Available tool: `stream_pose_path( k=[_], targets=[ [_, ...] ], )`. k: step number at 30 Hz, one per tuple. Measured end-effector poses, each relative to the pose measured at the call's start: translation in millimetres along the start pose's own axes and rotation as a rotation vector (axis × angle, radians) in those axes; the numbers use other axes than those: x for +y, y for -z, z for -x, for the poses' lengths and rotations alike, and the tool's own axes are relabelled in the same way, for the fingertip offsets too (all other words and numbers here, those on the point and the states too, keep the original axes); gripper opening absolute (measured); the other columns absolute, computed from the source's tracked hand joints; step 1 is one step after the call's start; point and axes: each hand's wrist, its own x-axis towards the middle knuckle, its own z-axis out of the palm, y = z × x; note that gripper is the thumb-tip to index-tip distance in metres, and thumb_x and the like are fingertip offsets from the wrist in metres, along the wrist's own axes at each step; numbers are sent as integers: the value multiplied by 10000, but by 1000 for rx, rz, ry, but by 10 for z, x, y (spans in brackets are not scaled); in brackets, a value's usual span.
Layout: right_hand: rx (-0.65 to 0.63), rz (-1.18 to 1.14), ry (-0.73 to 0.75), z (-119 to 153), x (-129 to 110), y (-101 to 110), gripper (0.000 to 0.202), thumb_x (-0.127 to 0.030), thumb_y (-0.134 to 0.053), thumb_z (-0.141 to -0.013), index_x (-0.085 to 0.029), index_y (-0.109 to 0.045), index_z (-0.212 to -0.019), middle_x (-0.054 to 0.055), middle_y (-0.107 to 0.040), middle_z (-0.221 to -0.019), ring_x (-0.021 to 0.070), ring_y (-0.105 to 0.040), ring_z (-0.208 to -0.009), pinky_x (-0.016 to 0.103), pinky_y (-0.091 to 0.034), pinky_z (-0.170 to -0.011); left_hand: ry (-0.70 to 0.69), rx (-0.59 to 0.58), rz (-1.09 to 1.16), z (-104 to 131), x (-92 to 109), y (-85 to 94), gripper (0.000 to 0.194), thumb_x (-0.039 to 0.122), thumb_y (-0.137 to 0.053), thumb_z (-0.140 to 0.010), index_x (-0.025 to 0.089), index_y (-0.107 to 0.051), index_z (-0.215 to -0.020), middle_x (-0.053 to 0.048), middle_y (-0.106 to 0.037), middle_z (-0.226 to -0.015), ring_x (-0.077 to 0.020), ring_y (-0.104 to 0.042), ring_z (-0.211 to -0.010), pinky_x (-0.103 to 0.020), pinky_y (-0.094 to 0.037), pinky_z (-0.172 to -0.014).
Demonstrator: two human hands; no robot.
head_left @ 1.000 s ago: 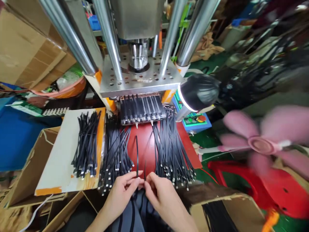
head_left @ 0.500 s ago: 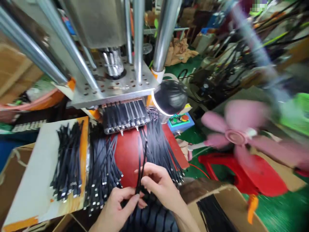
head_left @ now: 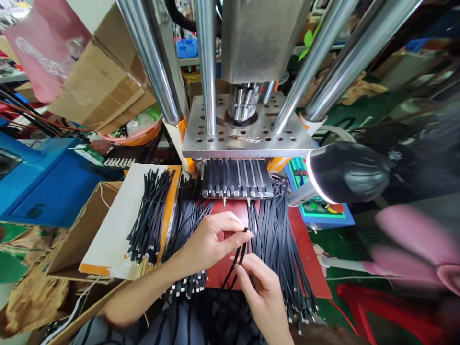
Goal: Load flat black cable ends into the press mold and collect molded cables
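Note:
My left hand [head_left: 212,242] pinches the upper end of thin black cables [head_left: 230,274] between thumb and fingers. Lower down, my right hand [head_left: 264,285] holds the same strands with its thumb and forefinger. Both hands are above the red work surface [head_left: 220,208], in front of a slotted metal fixture [head_left: 235,178] with several black cables lying side by side in it. Loose cables [head_left: 276,239] fan out at the right, and another bunch [head_left: 189,282] lies partly behind my left forearm.
Above the fixture is a drilled press plate [head_left: 247,151] between steel columns. A lit black lamp [head_left: 348,172] and a control box [head_left: 318,208] stand right of it. Further right, a pink fan [head_left: 413,235] is blurred. At left, a white board [head_left: 118,215] carries a cable bundle [head_left: 151,211].
The view has swung left. My left hand has risen to the cables' upper end, towards the fixture, while my right hand now grips lower on the strands.

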Motion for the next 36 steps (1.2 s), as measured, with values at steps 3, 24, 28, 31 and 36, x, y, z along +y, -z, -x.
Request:
stream_pose_path(
  k=[3,24,28,31,36],
  targets=[
    [87,14,62,8,60,32,156,-204,-589,-1012,-239,-728,-1074,10,-659,-877,129,-614,-749,235,-495,-702,17,-17,52,-3,-8,0,270,353,-674,-989,144,-819,-896,-82,-778,-925,-168,-718,-852,-252,-531,-795],
    [-324,44,-197,-53,79,28,349,-377,-564,-1026,-197,-566,-727,-23,-544,-710,121,-517,-626,237,-396,-576,-12,180,-41,-428,-108,210,272,320,-666,-972,155,-718,-763,30,-567,-660,-104,-525,-589,-248,-408,-591],
    [-433,193,-85,-503,-74,482,388,-429,-579,-1017,-203,-593,-703,-10,-587,-706,147,-539,-672,260,-418,-631,-83,215,-363,-1008,-461,335,342,268,-620,-984,159,-642,-660,17,-591,-668,-116,-548,-593,-259,-432,-634],
    [-319,251,29,-1196,-198,798,416,-489,-606,-988,-204,-599,-685,-1,-599,-708,165,-533,-694,286,-416,-663,-37,272,-537,-1329,-667,356,293,221,-596,-984,155,-649,-704,-7,-647,-663,-150,-621,-636,-277,-484,-706],
    [-244,297,77,-2154,-117,852,498,-569,-639,-937,-197,-557,-616,-31,-506,-605,132,-428,-589,278,-329,-581,-28,338,-520,-1214,-700,356,260,249,-558,-1012,78,-636,-1192,-108,-755,-957,-169,-743,-755,-290,-599,-751]
  ],
)
